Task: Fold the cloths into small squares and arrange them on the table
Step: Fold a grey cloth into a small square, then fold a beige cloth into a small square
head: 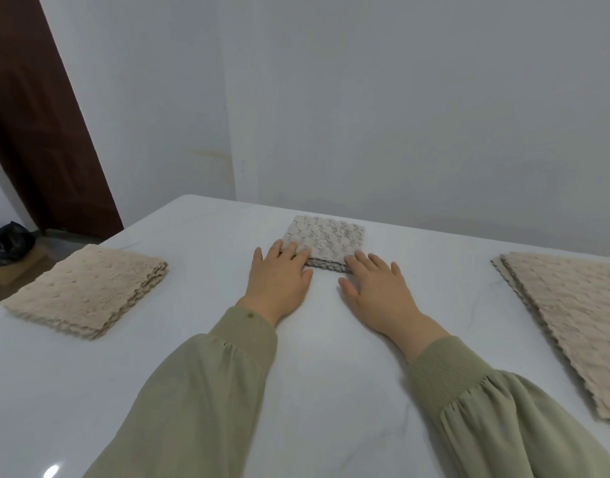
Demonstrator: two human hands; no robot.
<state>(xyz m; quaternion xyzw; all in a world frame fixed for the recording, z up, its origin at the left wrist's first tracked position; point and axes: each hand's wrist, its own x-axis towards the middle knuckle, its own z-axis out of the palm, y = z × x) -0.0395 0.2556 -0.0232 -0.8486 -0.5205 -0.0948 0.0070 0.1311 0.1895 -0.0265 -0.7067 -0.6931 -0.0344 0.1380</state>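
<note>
A small grey folded cloth (326, 238) lies as a square near the far edge of the white table (193, 357). My left hand (279, 277) lies flat with straight fingers, its fingertips on the cloth's near left corner. My right hand (374, 282) lies flat beside it, fingertips touching the cloth's near right edge. A beige folded stack of cloths (86, 291) sits at the left. At the right edge lies a larger beige pile of cloths (572, 322), partly cut off by the frame.
A grey wall (365, 98) stands right behind the table's far edge. A dark brown door (37, 132) is at the far left, with a black bag (6, 241) and a cardboard box (17, 274) on the floor below it.
</note>
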